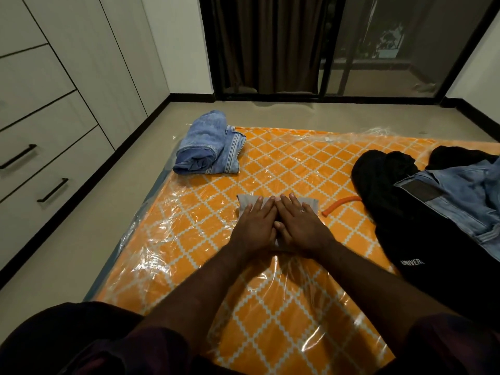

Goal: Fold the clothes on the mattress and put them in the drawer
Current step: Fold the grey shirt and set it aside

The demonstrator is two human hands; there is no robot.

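A small folded grey garment (pixel 247 203) lies in the middle of the orange patterned mattress (pixel 270 163), which is wrapped in clear plastic. My left hand (pixel 255 224) and my right hand (pixel 297 226) press flat on it side by side, fingers straight, covering most of it. Rolled blue jeans (pixel 208 144) sit at the mattress's far left corner. On the right lies an unfolded heap: black clothing (pixel 422 239) with white lettering, and a light blue denim piece (pixel 465 196) on top. White drawers with black handles (pixel 52 190) stand at the left, all closed.
An orange cord or tube (pixel 341 205) lies on the mattress just right of my hands. Bare floor (pixel 81 234) runs between mattress and drawers. Dark curtains (pixel 265 44) and a glass sliding door (pixel 392 50) are at the back wall.
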